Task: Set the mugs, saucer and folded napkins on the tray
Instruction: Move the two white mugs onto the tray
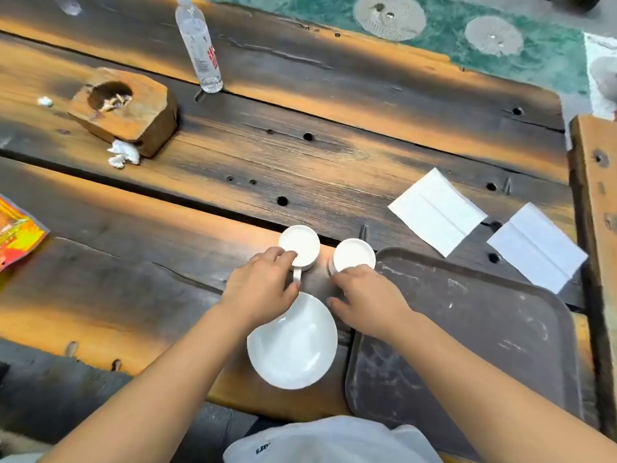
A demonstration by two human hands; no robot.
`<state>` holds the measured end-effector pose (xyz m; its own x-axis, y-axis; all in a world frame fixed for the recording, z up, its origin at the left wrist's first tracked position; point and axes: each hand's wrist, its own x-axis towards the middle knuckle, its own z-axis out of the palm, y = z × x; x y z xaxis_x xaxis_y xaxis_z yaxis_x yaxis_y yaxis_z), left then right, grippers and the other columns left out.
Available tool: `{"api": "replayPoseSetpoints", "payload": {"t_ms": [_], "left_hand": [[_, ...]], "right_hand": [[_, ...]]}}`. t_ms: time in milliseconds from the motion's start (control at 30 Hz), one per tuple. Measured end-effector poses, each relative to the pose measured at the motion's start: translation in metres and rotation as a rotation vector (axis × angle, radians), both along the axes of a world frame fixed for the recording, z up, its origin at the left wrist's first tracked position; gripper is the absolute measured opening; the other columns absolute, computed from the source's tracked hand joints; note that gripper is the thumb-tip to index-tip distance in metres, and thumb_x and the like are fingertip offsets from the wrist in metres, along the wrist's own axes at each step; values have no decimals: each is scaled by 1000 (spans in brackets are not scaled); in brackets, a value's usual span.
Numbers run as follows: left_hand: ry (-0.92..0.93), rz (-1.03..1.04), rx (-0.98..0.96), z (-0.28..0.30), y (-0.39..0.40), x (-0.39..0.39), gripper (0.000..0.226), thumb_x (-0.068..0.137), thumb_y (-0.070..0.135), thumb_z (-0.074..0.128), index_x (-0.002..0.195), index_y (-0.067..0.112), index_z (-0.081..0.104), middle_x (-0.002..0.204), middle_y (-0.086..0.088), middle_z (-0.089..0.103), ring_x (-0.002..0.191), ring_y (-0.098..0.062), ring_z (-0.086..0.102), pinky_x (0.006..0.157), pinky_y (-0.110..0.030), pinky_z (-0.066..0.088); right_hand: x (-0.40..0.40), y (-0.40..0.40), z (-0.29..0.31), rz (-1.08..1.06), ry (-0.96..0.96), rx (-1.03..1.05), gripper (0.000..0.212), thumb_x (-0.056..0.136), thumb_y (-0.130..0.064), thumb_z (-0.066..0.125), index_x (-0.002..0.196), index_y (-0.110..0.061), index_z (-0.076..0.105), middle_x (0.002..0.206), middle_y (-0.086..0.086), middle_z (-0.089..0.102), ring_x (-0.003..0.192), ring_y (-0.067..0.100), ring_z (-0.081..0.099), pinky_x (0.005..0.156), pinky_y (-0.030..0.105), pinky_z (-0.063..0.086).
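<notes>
Head view is showing both hands reaching out over a dark plank table (300,155). Left hand (262,289) is closing on the left mug (299,246) — fingertips are lying on its near rim and the thumb is sitting beside its handle, which is pointing toward the person. Right hand (365,304) is curling over the near side of the right mug (354,254), fingers touching its rim; whether it is fully gripping, I cannot tell. Both mugs are standing upright on the table, just left of the tray (484,329), apart from each other. A white saucer (295,344) is lying on the table between the two forearms, near the person, its right edge just beside the tray's left rim. Nothing is resting on the tray's scuffed brown surface. Two folded napkins are lying flat on the table beyond the tray's far edge — one (435,210) farther left, the other (536,247) at the right. A water bottle (199,45) is standing far back, and a wood block (125,110) is sitting at the far left.
</notes>
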<state>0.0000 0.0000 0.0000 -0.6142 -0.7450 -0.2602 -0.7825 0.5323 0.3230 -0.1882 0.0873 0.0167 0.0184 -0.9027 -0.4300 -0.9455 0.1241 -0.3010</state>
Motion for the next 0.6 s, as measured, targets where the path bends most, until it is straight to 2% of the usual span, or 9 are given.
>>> {"api": "replayPoseSetpoints", "payload": {"t_ms": [100,167,300,433,600], "left_hand": [[15,39,28,-11,-19,-1,62,83,48,58,136,28,31,145,0,36,127,-27,43,86,-45,49],[19,32,71,-20,-34,-2,71,81,49,60,140,26,26,148,-2,32,131,-28,39,92,-48,48],[38,0,143,-36,-55,-4,79,80,56,56,146,31,20,145,5,38,126,-25,47,93,-45,48],[2,-30,182,-44,-66,-8,86,77,62,56,147,33,16,143,6,42,124,-23,49,90,-43,50],[3,-72,204,-52,-79,-5,91,72,63,62,146,35,17,140,6,43,122,-22,52,86,-42,50]], "right_hand": [[1,-22,-8,41,40,-93,32,86,-42,53,105,-18,57,107,3,61,107,27,50,85,39,44],[5,-41,-13,52,46,-110,44,84,-43,55,120,-18,54,120,2,59,114,27,47,96,42,40],[10,-70,-30,-4,64,-141,64,81,-46,58,135,-16,41,131,3,52,122,26,41,102,39,34],[9,-86,-45,-7,94,-67,86,79,-54,61,146,-13,25,138,8,48,129,29,35,109,40,28],[10,-95,-54,13,109,-14,96,74,-62,63,146,-13,23,135,9,54,127,31,41,110,42,24]]}}
